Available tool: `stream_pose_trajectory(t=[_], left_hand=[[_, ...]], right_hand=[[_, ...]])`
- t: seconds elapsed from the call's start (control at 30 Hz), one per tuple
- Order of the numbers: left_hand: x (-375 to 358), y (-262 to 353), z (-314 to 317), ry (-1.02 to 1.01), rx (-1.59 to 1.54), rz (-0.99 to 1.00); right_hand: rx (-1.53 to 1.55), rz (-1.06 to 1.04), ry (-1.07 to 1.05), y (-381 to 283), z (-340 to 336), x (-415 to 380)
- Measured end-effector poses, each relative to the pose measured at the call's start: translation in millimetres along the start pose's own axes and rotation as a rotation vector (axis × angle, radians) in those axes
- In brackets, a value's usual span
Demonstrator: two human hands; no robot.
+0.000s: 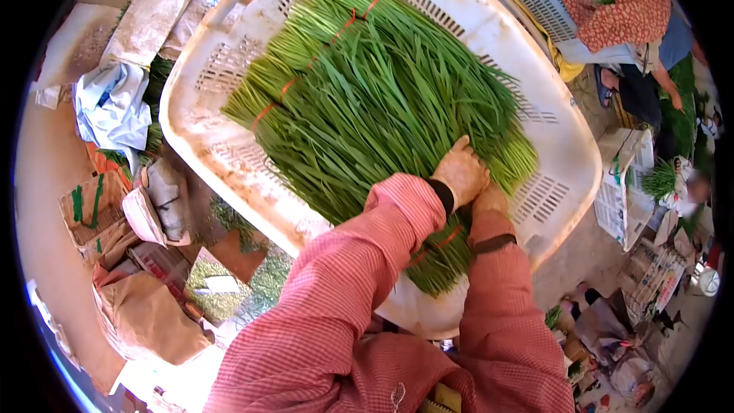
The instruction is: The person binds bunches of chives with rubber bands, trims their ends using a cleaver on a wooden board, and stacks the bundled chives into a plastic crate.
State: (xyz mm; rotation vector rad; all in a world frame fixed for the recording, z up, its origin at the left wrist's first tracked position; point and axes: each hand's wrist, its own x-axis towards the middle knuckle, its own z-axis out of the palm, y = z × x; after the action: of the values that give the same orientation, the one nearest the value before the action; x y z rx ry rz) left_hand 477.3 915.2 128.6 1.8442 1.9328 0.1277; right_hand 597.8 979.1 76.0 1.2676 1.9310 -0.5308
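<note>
Bundles of long green garlic chives (397, 84), tied with red bands, lie side by side in a big white plastic crate (566, 145). Toward the near right side of the crate, my left hand (462, 172) rests on a bundle, its fingers curled down over the leaves. Right beside it, my right hand (491, 199) is partly covered by the left and grips at the same bundle; its fingertips are hidden. Cut pale stem ends (512, 160) show just past my hands. Below my wrists another banded bundle end (440, 264) sticks out toward me.
Cardboard boxes (149, 313) and a woven basket (95, 210) stand to the left, near a pale plastic bag (115, 103). At upper right a person in a red patterned garment (627, 0) works near greens. A white crate (623, 183) stands on the right.
</note>
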Motion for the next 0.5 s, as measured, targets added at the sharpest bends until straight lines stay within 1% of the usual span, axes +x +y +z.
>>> stream_pose_trajectory(t=[0.03,0.07,0.1,0.13,0.17,0.2,0.23,0.27,0.3,0.33,0.37,0.4,0.43,0.47,0.5], left_hand=[[0,-5,12,0.328,-0.203,0.054],[-2,-15,23,0.657,-0.401,0.11],[-24,-26,-15,0.738,-0.585,-0.011],[-46,-43,-43,0.875,-0.822,-0.158],[-76,-57,-66,0.985,-0.721,-0.294],[-106,-71,-89,1.081,-0.627,-0.441],[-133,-79,-92,1.066,-0.561,-0.493],[-155,-66,-86,1.026,-0.462,-0.504],[-170,-48,-80,0.85,-0.616,-0.422],[-172,-23,-24,1.029,-1.401,-0.118],[-174,3,-27,0.831,-0.909,-0.066],[-171,25,-32,0.623,-0.423,-0.023],[-161,43,-34,0.265,-0.214,0.022],[-149,49,-26,0.139,-0.128,0.036],[-140,48,-18,0.091,-0.1,0.015]], right_hand=[[0.097,-0.013,0.025,-1,-6,-5],[0.096,-0.013,0.034,-4,-13,-13],[0.203,0.046,0.175,-8,-15,-21],[0.312,0.105,0.31,-11,-17,-29],[0.408,-0.094,0.447,-10,-22,-38],[0.406,-0.099,0.44,-10,-29,-44],[0.39,-0.336,0.673,-15,-39,-47],[0.37,-0.574,0.905,-22,-50,-49],[0.374,-0.576,0.902,-33,-67,-55],[0.349,-0.745,0.641,-47,-87,-60],[0.311,-0.902,0.377,-62,-102,-59],[0.298,-0.911,0.381,-81,-110,-52],[0.06,-0.777,0.075,-106,-118,-45],[-0.174,-0.622,-0.223,-122,-123,-40],[-0.186,-0.632,-0.222,-124,-118,-28]])
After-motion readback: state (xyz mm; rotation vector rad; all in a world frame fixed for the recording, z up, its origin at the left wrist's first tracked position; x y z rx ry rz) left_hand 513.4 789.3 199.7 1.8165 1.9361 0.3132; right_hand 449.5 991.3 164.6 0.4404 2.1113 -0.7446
